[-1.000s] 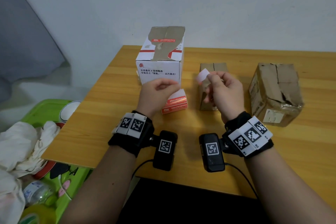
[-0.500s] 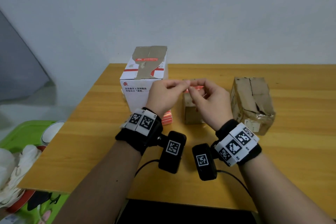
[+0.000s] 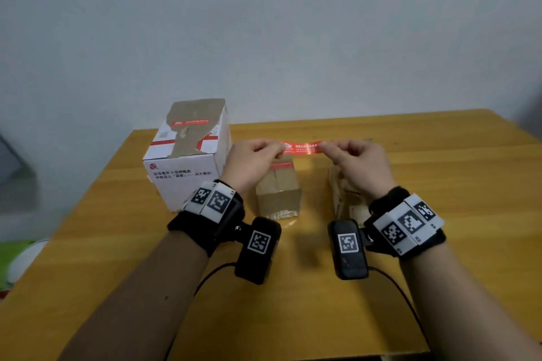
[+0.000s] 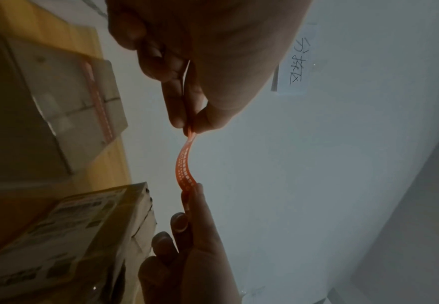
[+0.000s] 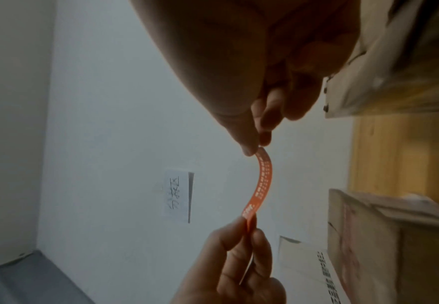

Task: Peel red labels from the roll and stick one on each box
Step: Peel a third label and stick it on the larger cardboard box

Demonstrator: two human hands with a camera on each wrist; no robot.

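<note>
Red label (image 3: 302, 147) stretched in air above boxes, left hand (image 3: 249, 161) grip pinching one end, right hand (image 3: 359, 165) the other

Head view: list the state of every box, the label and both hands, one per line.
Red printed label: peeled, held stretched in the air between both hands.
Left hand: pinches the label's left end.
Right hand: pinches its right end.
White cardboard box: closed, red label on top.
Small brown cardboard box: closed, red label on top.
Worn brown cardboard box: mostly hidden; label cannot be told.
</note>
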